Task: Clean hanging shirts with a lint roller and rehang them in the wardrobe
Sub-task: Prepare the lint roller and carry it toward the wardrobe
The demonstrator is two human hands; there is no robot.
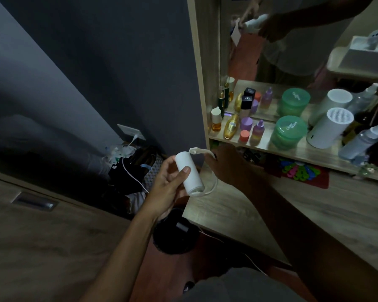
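Observation:
A white lint roller is in front of me, left of the dressing table. My left hand grips its white roll from the left, thumb across the front. The roller's thin white handle runs from the upper end to my right hand, which holds it from the right, back of the hand towards me. A curved part of the handle shows below the roll. No shirt or wardrobe is in view.
A wooden dressing table with a mirror stands on the right. Its shelf carries several bottles, a green jar and a white cylinder. A black round object and a pile of bags lie on the floor.

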